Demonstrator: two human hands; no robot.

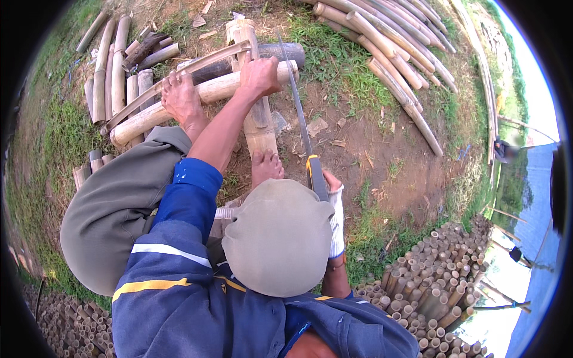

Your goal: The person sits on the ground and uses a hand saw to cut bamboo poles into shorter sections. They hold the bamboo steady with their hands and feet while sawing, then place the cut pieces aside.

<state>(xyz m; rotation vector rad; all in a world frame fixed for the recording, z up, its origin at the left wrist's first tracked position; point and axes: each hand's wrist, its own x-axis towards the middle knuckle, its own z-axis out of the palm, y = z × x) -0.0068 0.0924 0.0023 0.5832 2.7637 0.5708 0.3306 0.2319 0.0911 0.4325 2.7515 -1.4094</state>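
Note:
My left hand [260, 76] is closed round a pale bamboo pole [221, 89] near its right end. The pole lies aslant across an upright-running bamboo piece [261, 132] on the ground, and my bare left foot [181, 98] presses on it. In my right hand [333, 182], which wears a white glove, is the dark and yellow handle of a hand saw [316, 173]. Its long blade points away from me and passes beside the pole's right end; whether it touches cannot be told. A grey cap [279, 238] hides part of my right arm.
A split bamboo strip [137, 102] and a dark pole [218, 70] lie behind the held pole. Cut pieces [119, 53] are at the far left, long poles [394, 36] at the far right. Many short bamboo lengths [436, 292] stand stacked at the near right.

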